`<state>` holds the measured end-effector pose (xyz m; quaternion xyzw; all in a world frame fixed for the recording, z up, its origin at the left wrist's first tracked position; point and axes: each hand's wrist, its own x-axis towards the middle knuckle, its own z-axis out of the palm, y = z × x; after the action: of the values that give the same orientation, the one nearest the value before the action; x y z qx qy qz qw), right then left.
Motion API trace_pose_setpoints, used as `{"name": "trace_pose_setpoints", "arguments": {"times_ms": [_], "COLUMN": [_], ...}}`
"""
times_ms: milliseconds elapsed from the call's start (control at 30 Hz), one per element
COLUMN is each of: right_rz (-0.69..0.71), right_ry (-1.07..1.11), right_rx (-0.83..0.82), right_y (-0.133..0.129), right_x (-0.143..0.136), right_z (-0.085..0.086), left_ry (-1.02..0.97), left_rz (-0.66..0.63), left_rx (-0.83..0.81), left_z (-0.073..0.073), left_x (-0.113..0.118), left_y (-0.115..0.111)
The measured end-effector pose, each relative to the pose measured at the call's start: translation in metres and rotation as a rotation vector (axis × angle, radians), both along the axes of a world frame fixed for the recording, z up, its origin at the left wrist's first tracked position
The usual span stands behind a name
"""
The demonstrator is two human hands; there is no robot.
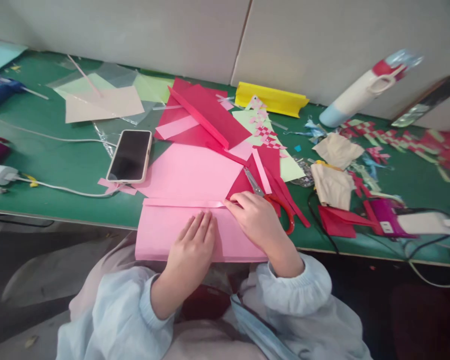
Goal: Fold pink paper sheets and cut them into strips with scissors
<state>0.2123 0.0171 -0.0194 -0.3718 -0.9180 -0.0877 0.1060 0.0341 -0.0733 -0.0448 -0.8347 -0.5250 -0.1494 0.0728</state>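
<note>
A sheet of pink paper point(155, 232) lies at the table's front edge, partly overhanging it, with a narrow folded strip point(180, 203) along its far edge. My left hand point(195, 242) rests flat on the sheet, fingers stretched out just below the fold. At the fold's right end, my right hand point(257, 217) has its thumb and index finger pinched on the paper's edge. Scissors point(290, 220) with orange-red handles lie beside that hand, partly hidden behind it. More pink paper point(195, 172) and red paper point(210, 115) lie beyond the fold.
A phone point(130, 156) with a cable lies to the left, and a glue gun point(3, 91) farther left. A white and blue bottle point(356, 97) leans against the wall at right. Paper scraps, cloth pouches point(333, 185) and a purple charger point(390, 217) crowd the right side.
</note>
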Motion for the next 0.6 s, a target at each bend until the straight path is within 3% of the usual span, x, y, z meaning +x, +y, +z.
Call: {"name": "trace_pose_setpoints", "arguments": {"times_ms": [400,600], "right_rz": [-0.141,-0.137], "right_ry": [0.040,0.031], "right_rx": [-0.183,-0.167], "right_y": [0.0004,-0.0025], "right_x": [0.0092,0.0033], "right_z": [0.0065,0.0020], "left_ry": [-0.048,-0.053], "left_rz": [0.020,0.021], "left_rx": [-0.046,-0.005], "left_z": [-0.0016,0.0014], "left_x": [-0.0059,-0.0104], "left_y": [-0.0021,-0.0013]}}
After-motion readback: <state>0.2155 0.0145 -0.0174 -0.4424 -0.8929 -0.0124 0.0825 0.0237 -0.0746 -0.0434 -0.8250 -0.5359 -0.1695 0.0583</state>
